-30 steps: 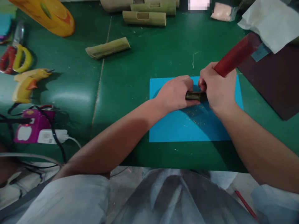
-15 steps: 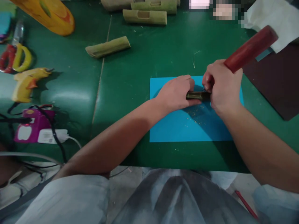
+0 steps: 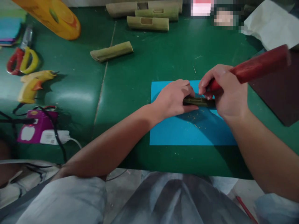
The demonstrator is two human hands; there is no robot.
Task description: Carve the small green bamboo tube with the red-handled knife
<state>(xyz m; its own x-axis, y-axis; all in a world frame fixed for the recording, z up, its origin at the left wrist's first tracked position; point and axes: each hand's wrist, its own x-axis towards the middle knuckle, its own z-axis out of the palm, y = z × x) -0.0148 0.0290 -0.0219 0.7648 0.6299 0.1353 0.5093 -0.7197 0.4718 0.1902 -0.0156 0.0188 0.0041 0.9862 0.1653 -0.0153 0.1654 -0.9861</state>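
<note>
A thin dark-green bamboo tube (image 3: 199,101) lies across the blue sheet (image 3: 174,133), its left end gripped between the thumb and fingers of my left hand (image 3: 174,98). My right hand (image 3: 230,93) is closed round a tool with a thick red handle (image 3: 261,64). The handle slants up to the right, and the tool's working end is hidden by my fingers, close above the tube. Small pale shavings (image 3: 195,121) are scattered on the sheet below the tube.
Further back lie a cut bamboo piece (image 3: 112,51) and several notched bamboo tubes (image 3: 148,23). At left are scissors (image 3: 23,56), a yellow glue gun (image 3: 35,85), a purple power block (image 3: 38,123) with cords, and an orange container (image 3: 56,18). A dark board (image 3: 277,90) lies at right.
The red handle has tipped lower and swung to the right, and my right-hand fingers have shifted their grip on it. More of the bamboo tube shows. The view has moved slightly.
</note>
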